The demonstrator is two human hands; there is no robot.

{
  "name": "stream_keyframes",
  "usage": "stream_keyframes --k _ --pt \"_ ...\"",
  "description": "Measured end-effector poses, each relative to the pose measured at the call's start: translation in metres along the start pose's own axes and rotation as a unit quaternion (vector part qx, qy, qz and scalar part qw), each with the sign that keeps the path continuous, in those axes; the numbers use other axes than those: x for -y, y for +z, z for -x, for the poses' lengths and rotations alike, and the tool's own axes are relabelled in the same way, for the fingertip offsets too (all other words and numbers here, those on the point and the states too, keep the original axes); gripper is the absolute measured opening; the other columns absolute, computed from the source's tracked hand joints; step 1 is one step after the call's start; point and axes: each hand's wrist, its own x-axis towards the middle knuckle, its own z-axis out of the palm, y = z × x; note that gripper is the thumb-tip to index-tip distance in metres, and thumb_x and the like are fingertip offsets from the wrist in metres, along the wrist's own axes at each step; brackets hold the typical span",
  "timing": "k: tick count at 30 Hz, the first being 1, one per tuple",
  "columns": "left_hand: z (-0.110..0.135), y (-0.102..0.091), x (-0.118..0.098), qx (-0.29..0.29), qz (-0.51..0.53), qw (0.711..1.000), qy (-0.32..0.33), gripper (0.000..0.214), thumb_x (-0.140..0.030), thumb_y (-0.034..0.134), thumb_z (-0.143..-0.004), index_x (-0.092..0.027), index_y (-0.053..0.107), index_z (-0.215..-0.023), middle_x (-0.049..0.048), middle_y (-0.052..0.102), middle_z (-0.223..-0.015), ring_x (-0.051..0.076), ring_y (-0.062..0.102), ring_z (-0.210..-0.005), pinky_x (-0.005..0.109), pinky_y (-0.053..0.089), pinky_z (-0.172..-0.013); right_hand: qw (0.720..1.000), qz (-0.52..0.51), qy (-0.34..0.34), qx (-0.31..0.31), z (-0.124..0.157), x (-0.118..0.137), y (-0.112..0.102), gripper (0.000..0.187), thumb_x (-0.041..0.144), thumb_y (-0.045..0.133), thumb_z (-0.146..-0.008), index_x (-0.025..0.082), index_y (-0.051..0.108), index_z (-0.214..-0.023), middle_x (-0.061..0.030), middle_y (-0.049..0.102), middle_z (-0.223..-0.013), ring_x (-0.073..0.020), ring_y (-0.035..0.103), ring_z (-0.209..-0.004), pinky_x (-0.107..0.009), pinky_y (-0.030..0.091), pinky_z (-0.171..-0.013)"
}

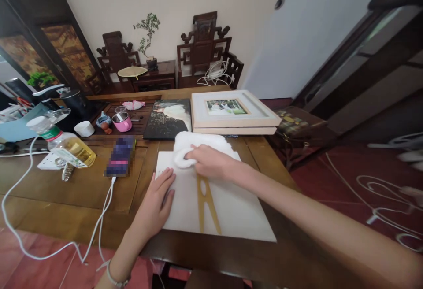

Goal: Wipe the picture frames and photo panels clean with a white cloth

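The right hand point(209, 162) is clenching a fluffy white cloth point(198, 140), apparently wiping a white rectangular board point(239, 207) on the brown wooden bench point(139, 192); the left hand point(157, 200), grasping nothing, is steadying it. Further wiping is probably requiring care around the yellow-brown forked strut point(204, 198).

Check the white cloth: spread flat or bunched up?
Partly bunched: the white cloth has a curled fold at the right hand, while its far part lies flatter, past the far edge of the white board.
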Motion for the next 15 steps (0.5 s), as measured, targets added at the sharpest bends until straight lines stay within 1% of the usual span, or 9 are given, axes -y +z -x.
stream_keyframes --k 2,3,5,6,8,10,13,15 --pt "0.000 0.001 0.001 0.001 -0.004 1.000 0.004 0.041 -0.024 0.038 -0.095 -0.021 0.045 -0.135 0.0091 0.043 -0.145 0.023 0.034 -0.137 0.051 0.017 -0.117 1.000 0.012 0.019 -0.015 0.022 -0.021 -0.001 0.042 0.001 0.039 -0.069 0.017 0.068 -0.095 -0.0108 0.069 -0.100 -0.0272 0.057 -0.112 -0.031 0.045 -0.085" --pt "0.000 0.001 0.002 0.001 -0.007 1.000 0.005 0.042 -0.024 0.038 -0.095 -0.021 0.044 -0.136 0.0091 0.042 -0.145 0.022 0.033 -0.138 0.050 0.017 -0.117 0.999 0.026 0.023 -0.022 0.034 -0.029 0.000 0.046 -0.001 0.038 -0.068 0.016 0.068 -0.098 -0.0110 0.067 -0.108 -0.0280 0.052 -0.118 -0.034 0.044 -0.089" --pt "0.000 0.002 0.003 0.004 -0.014 1.000 0.006 0.043 -0.026 0.038 -0.095 -0.020 0.041 -0.138 0.0094 0.040 -0.146 0.022 0.031 -0.139 0.050 0.017 -0.117 0.997 0.061 0.024 -0.033 0.057 -0.037 0.009 0.052 -0.004 0.039 -0.064 0.016 0.068 -0.103 -0.0116 0.057 -0.129 -0.0296 0.039 -0.131 -0.043 0.039 -0.100" --pt "-0.001 0.002 0.003 0.006 -0.019 1.000 0.005 0.043 -0.026 0.037 -0.095 -0.020 0.041 -0.138 0.0096 0.040 -0.147 0.022 0.030 -0.139 0.050 0.016 -0.117 0.996 0.076 0.022 -0.036 0.068 -0.037 0.016 0.053 -0.005 0.040 -0.063 0.015 0.068 -0.103 -0.0118 0.051 -0.137 -0.0308 0.032 -0.135 -0.048 0.034 -0.104" --pt "-0.001 0.001 0.002 0.010 -0.030 0.999 0.005 0.043 -0.027 0.036 -0.096 -0.019 0.041 -0.138 0.0102 0.038 -0.148 0.022 0.030 -0.139 0.050 0.017 -0.117 0.995 0.090 0.010 -0.040 0.094 -0.026 0.033 0.049 -0.004 0.043 -0.061 0.014 0.070 -0.098 -0.0117 0.041 -0.145 -0.0332 0.023 -0.139 -0.056 0.024 -0.109" --pt "-0.002 0.000 0.002 0.013 -0.044 0.999 0.008 0.044 -0.028 0.036 -0.096 -0.018 0.041 -0.138 0.0105 0.037 -0.149 0.023 0.028 -0.140 0.050 0.017 -0.117 0.995 0.082 -0.006 -0.049 0.120 -0.007 0.050 0.044 -0.003 0.044 -0.061 0.014 0.072 -0.090 -0.0109 0.038 -0.147 -0.0343 0.017 -0.140 -0.059 0.018 -0.111" --pt "-0.002 0.000 0.002 0.018 -0.060 0.998 0.019 0.045 -0.029 0.036 -0.096 -0.019 0.039 -0.140 0.0101 0.034 -0.150 0.023 0.024 -0.141 0.051 0.019 -0.115 0.996 0.064 -0.022 -0.055 0.154 0.020 0.065 0.040 -0.001 0.045 -0.059 0.016 0.073 -0.081 -0.0076 0.035 -0.149 -0.0336 0.012 -0.141 -0.059 0.016 -0.112" --pt "-0.002 -0.001 0.002 0.022 -0.067 0.997 0.027 0.046 -0.029 0.036 -0.096 -0.020 0.038 -0.141 0.0098 0.034 -0.150 0.023 0.023 -0.142 0.051 0.020 -0.115 0.998 0.054 -0.020 -0.041 0.164 0.028 0.066 0.040 0.000 0.046 -0.058 0.018 0.073 -0.082 -0.0064 0.033 -0.149 -0.0327 0.012 -0.141 -0.058 0.016 -0.113"
